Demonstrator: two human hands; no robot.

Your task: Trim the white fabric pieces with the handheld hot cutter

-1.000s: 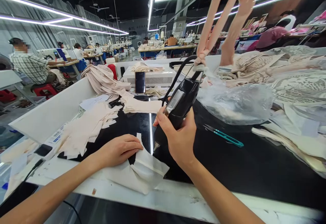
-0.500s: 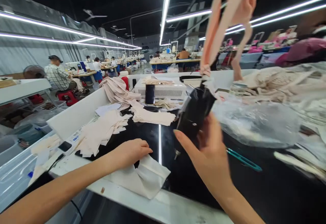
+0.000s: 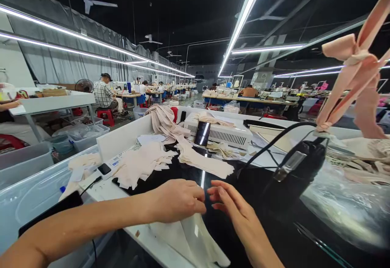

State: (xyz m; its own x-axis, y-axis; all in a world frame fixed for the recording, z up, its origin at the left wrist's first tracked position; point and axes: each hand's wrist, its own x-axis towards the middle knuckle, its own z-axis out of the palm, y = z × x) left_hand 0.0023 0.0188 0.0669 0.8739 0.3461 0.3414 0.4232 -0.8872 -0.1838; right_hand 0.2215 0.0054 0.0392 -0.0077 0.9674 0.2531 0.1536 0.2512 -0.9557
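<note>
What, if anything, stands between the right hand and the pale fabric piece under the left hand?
Nothing visible: only bare black tabletop shows between the right hand and the pale fabric piece. The left hand covers the fabric's upper end.

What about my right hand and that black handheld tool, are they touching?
Apart. The head view shows bare black work surface between your right hand and the black handheld tool.

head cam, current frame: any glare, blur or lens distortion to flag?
Head view: strip lights blown white, reflected as streaks on the black tabletop and phone screen; snips smeared at lower right; black corded tool's lower end lost in dark blur; wide-angle stretch toward the edges.
</note>
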